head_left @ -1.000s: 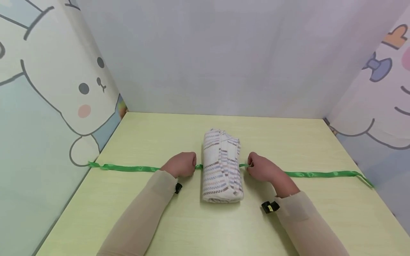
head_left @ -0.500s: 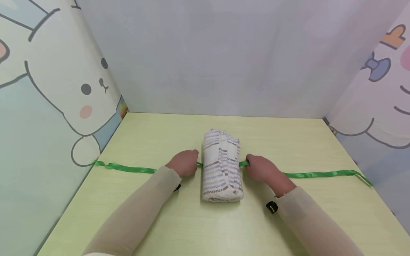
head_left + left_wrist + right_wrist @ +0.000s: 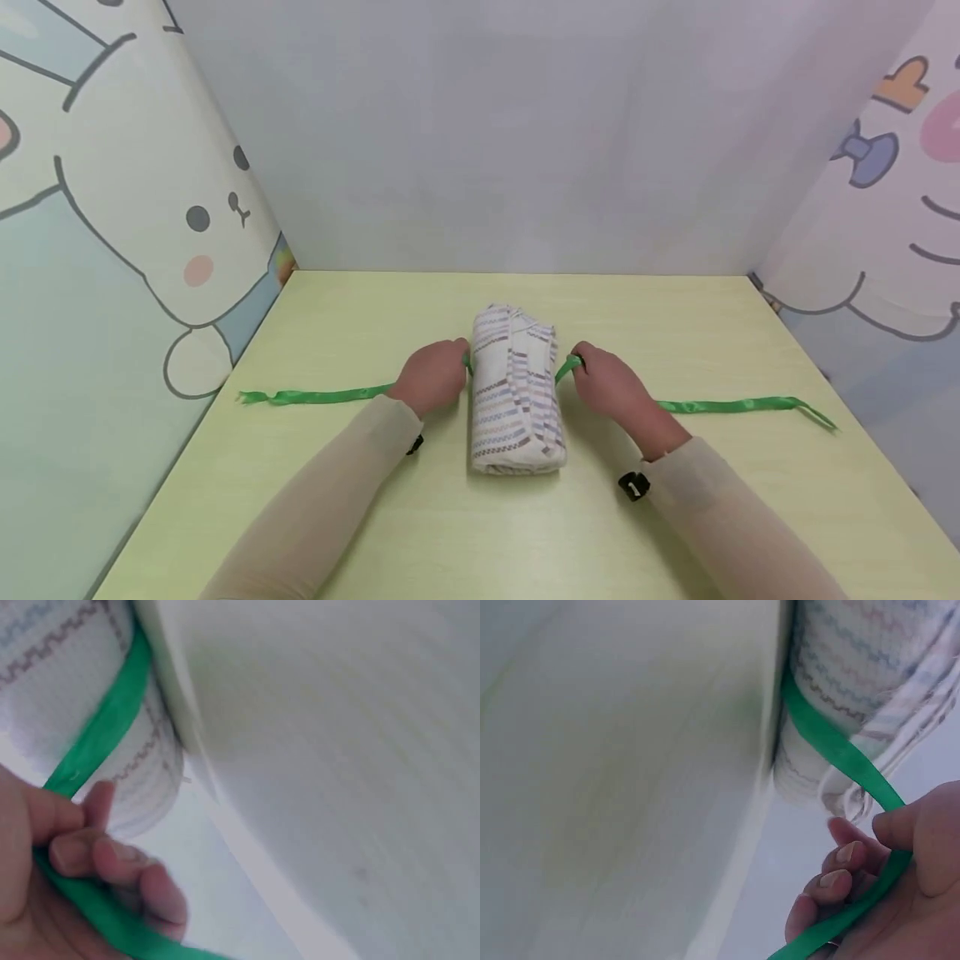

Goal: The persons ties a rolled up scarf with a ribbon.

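A rolled, folded towel (image 3: 516, 400), white with striped patterns, lies lengthwise in the middle of the table. A green ribbon (image 3: 322, 397) runs beneath it, its ends trailing left and right on the tabletop. At the towel's left side, my left hand (image 3: 433, 377) pinches the ribbon between thumb and fingers; the left wrist view shows the ribbon (image 3: 105, 724) rising along the towel's side. My right hand (image 3: 606, 383) grips the other half on the right, with the ribbon (image 3: 840, 754) slanting up from under the towel and across the palm.
The light yellow-green table (image 3: 480, 533) meets a pale grey back wall (image 3: 480, 150). Side panels with cartoon animals (image 3: 150, 217) stand at left and right. A small black device (image 3: 634, 485) sits on the right wrist.
Both hands have risen slightly beside the towel, lifting the ribbon up from the table at both sides. The ribbon's left and right ends have slid inward toward the towel.
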